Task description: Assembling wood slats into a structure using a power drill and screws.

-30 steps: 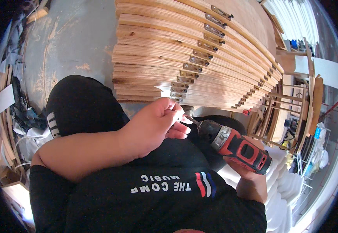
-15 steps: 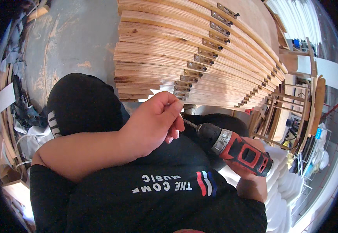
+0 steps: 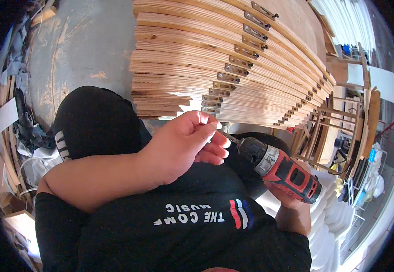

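My right hand (image 3: 284, 196) is wrapped round the grip of a red and black cordless drill (image 3: 290, 177). The drill's chuck points up and left, and a thin bit (image 3: 231, 137) reaches toward the fingertips of my left hand (image 3: 183, 143). Thumb and forefinger of that hand are pinched together, while the other fingers curl loosely below. A tiny bright spot shows by the pinch, but what is held there is too small to name. Just beyond the hands lies a stack of wooden boards (image 3: 174, 68), with metal plates (image 3: 224, 85) set in a slanting row along their edges.
Wooden frames (image 3: 342, 115) stand to the right of the stack. White wrapped material (image 3: 326, 217) lies by my right arm. Scraps and cloth (image 3: 22, 113) line the left side, beside a worn grey floor (image 3: 88, 50).
The drill has shifted slightly right with my right hand. My left hand has moved a little right too, and its lower fingers are stretched out further.
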{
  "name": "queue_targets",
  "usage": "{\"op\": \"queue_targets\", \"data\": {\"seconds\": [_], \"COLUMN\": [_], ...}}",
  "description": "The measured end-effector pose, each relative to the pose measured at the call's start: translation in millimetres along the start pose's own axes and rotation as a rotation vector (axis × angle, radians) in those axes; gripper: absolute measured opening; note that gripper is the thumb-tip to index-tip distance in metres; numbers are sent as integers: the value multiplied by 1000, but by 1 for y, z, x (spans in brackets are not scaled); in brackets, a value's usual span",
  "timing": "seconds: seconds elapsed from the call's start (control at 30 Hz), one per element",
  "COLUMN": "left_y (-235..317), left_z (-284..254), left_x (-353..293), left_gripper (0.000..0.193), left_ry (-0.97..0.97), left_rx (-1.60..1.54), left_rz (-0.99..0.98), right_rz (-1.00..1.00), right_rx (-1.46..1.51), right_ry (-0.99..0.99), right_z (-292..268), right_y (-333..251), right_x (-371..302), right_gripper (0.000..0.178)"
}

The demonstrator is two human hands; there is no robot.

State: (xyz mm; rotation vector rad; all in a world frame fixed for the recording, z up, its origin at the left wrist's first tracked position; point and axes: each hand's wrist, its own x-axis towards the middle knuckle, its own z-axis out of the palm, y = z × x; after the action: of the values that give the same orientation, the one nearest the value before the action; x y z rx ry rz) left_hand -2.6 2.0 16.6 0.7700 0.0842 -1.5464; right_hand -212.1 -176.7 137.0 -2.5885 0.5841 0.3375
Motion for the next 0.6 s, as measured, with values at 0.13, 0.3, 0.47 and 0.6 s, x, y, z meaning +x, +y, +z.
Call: {"op": "queue_targets", "data": {"seconds": [0.13, 0.3, 0.47, 0.6], "left_y": [4, -4, -8, -2], "left_z": [-1, -14, -4, -1], "left_x": [1, 6, 7, 3], "left_gripper": [29, 36, 29, 24], "left_ry": [-24, -77, 8, -66], "left_rx": [146, 176, -135, -92], "left_rz": [-29, 18, 104, 75], "right_rz": [150, 136, 87, -7], "right_rx": [71, 272, 227, -83], "right_ry": [-65, 90, 76, 84], "right_z": [-2, 7, 7, 6], "right_y": [-1, -3, 1, 1], "right_x": [-6, -4, -3, -4], "right_gripper": [43, 40, 40, 41]}}
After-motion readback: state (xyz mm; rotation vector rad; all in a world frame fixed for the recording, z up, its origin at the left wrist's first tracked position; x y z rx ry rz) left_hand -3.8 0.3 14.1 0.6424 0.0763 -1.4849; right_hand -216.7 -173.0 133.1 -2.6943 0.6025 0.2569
